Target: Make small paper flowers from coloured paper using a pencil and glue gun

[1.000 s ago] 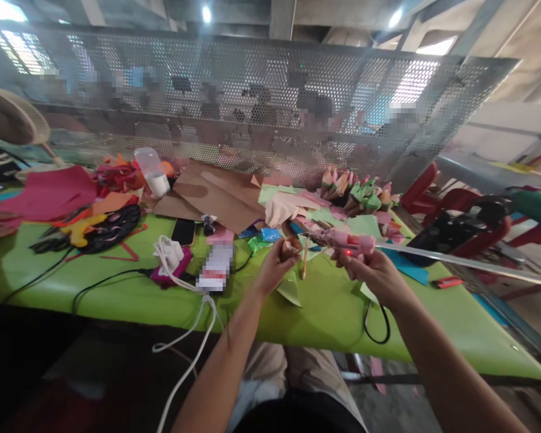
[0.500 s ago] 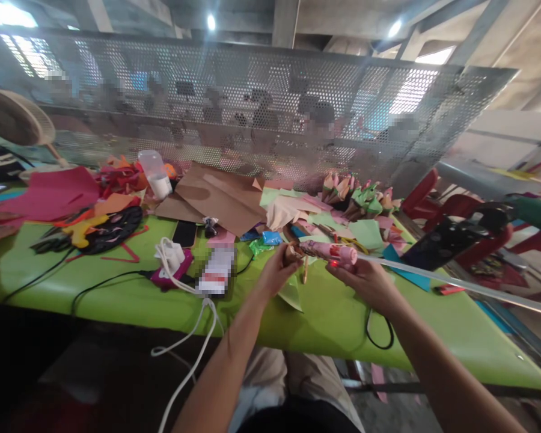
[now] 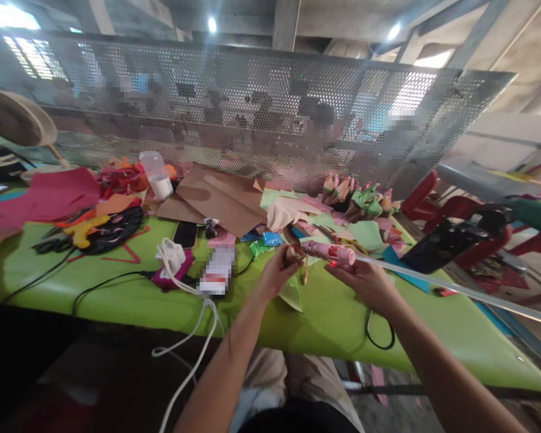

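Note:
My right hand (image 3: 358, 278) is closed round a pink hot glue gun (image 3: 327, 252). A long clear glue stick (image 3: 451, 284) runs out of its back toward the right, and a red light glows on its underside. The gun's front end points left at my left hand (image 3: 277, 273). Between the fingers of that hand is a small brown paper piece (image 3: 294, 255), close to the nozzle; whether they touch I cannot tell. Beneath my hands lie a light green paper sheet (image 3: 292, 296) and a thin wooden stick (image 3: 305, 272).
A phone (image 3: 216, 270) and a magenta power strip (image 3: 174, 276) with white cables lie left of my hands. Behind are brown paper (image 3: 220, 195), paper flowers (image 3: 369, 201) and a perforated metal screen (image 3: 252, 102). A dark bottle (image 3: 451, 237) lies at the right.
The glue gun has shifted very slightly left in my right hand's grip. The brown paper piece in my left hand appears slightly turned.

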`<state>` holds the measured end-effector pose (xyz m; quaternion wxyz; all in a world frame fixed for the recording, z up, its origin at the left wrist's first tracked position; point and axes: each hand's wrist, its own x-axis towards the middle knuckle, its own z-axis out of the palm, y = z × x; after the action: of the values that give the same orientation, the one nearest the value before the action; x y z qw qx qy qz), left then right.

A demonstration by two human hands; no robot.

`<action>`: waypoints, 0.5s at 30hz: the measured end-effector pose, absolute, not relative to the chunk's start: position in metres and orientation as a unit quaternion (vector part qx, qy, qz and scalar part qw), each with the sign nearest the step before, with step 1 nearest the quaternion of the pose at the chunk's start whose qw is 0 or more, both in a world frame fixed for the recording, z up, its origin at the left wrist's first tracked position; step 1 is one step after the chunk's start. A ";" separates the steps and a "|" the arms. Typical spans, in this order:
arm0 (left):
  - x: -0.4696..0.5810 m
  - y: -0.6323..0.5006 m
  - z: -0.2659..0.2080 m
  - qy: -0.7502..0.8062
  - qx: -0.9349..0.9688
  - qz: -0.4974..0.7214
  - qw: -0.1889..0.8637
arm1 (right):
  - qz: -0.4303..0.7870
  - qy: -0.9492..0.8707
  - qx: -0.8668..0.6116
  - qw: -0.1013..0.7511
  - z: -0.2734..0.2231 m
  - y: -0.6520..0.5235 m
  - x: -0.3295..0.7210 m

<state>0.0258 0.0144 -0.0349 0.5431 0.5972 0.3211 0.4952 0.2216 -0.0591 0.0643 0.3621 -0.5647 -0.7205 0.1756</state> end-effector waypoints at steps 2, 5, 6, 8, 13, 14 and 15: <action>0.025 0.013 -0.033 0.319 0.601 0.496 0.539 | 0.169 -0.725 -0.562 0.362 0.065 -0.060 0.222; 0.023 0.012 -0.030 0.323 0.613 0.498 0.521 | 0.148 -0.727 -0.569 0.354 0.066 -0.061 0.224; 0.023 0.012 -0.030 0.326 0.617 0.498 0.515 | 0.141 -0.729 -0.570 0.352 0.066 -0.061 0.225; 0.024 0.012 -0.030 0.333 0.622 0.497 0.505 | 0.132 -0.733 -0.567 0.350 0.066 -0.061 0.225; 0.026 0.015 -0.036 0.337 0.620 0.499 0.503 | 0.123 -0.745 -0.556 0.346 0.064 -0.059 0.224; 0.026 0.015 -0.038 0.342 0.621 0.498 0.499 | 0.121 -0.748 -0.556 0.343 0.063 -0.058 0.224; 0.027 0.016 -0.039 0.350 0.623 0.497 0.492 | 0.118 -0.750 -0.555 0.339 0.063 -0.058 0.225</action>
<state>0.0265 0.0159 -0.0392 0.4921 0.6234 0.3496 0.4969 0.2250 -0.0580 0.0628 0.3394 -0.5555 -0.7500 0.1177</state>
